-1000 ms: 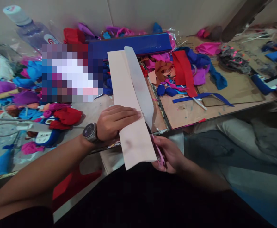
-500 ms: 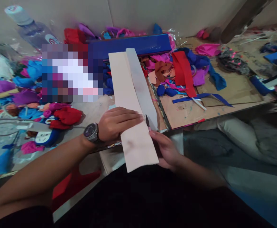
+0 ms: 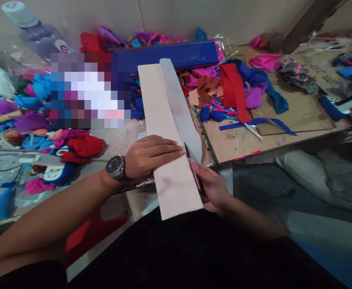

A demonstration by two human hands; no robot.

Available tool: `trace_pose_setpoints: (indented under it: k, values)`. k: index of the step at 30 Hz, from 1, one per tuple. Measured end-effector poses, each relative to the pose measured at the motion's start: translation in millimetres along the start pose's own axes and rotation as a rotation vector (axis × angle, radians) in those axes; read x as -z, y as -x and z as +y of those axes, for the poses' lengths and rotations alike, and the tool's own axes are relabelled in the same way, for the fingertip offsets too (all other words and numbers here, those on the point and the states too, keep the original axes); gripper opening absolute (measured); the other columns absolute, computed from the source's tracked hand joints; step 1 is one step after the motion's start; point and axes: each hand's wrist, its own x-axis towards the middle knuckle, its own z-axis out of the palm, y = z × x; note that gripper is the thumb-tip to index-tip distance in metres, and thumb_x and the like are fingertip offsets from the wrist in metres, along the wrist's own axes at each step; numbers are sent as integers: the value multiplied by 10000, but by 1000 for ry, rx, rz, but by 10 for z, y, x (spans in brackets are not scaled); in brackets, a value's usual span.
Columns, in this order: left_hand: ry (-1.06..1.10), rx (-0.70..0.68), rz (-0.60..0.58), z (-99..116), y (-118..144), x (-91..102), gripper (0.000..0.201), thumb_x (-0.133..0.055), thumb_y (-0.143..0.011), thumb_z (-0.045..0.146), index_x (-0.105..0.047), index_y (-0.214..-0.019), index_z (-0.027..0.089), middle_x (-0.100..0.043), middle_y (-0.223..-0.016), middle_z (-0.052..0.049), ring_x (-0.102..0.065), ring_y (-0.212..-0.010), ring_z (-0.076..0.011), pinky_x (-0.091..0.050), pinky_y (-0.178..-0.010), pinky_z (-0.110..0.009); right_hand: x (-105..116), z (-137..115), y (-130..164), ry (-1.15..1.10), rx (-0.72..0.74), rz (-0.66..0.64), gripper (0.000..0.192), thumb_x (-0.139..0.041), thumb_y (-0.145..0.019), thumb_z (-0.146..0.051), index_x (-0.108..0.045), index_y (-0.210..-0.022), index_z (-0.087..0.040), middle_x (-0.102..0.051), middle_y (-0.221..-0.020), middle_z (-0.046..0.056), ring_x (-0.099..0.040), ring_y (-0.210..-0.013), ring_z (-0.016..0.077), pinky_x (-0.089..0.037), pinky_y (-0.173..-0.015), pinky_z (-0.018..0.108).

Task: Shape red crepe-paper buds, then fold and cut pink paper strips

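A long cream paper strip (image 3: 159,108) runs from the table toward my body, its near end overhanging the edge. My left hand (image 3: 153,154), wearing a watch, lies flat across it with the fingers stretched out together. Along the strip's right edge, my right hand (image 3: 212,182) grips a slim pink-handled knife (image 3: 196,176). Its dark pointed blade touches the edge beside my left fingertips. A pale greyish-white strip (image 3: 183,108) lies along the right side of the cream one, partly under it. The lower fingers of my right hand are mostly hidden.
Coloured paper scraps (image 3: 206,86) and a red strip (image 3: 233,92) lie to the right, near a dark blue box (image 3: 170,56). At left are a bottle (image 3: 40,36), a power socket (image 3: 58,170) and crumpled paper (image 3: 85,146). A pixelated patch hides part of the table.
The knife and my right hand have shifted slightly along the strip's edge, and more of the pink handle shows. My left hand stays nearly in place on the paper.
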Motion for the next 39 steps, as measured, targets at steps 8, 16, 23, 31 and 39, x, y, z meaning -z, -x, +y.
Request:
trace_pose_setpoints:
  k: [8, 16, 23, 31, 39]
  values:
    - [-20, -11, -41, -11, 5, 14, 442, -567, -1066, 304, -627, -1500, 246, -778, -1337, -115, -742, -1275, -269, -630, -1026, -434, 23, -5, 21, 36, -6, -10, 432, -851, -828, -554, -592, -917, -219, -398, -566, -111, -237, -372, 44, -132, -293, 189]
    - [-37, -38, -39, -17, -4, 26, 443, -540, -1073, 312, -636, -1490, 201, -784, -1313, -141, -750, -1257, -281, -638, -1017, -436, -11, 5, -5, 44, 75, 24, 354, -853, -836, -463, -683, -933, -168, -496, -735, -36, -419, -631, 92, -377, -542, 207]
    - [-39, -37, -55, -32, 16, 18, 458, -556, -1058, 304, -615, -1506, 228, -777, -1336, -127, -743, -1272, -280, -629, -1027, -444, -2, 22, -13, 65, 34, 33, 348, -810, -865, -517, -656, -936, -213, -408, -647, -71, -296, -519, 88, -250, -437, 221]
    - [-52, -36, -50, -25, 30, 20, 456, -558, -1069, 299, -618, -1516, 229, -769, -1357, -115, -740, -1279, -272, -627, -1028, -434, -100, -44, 7, 57, 67, 67, 322, -844, -798, -476, -697, -856, -196, -519, -717, -41, -421, -653, 110, -383, -607, 234]
    - [-54, -41, -48, -17, 7, 27, 449, -524, -1085, 325, -629, -1506, 208, -777, -1333, -130, -743, -1271, -279, -628, -1024, -435, -85, -38, 11, 76, 68, 43, 299, -807, -848, -467, -660, -838, -208, -482, -683, -45, -406, -614, 107, -387, -581, 236]
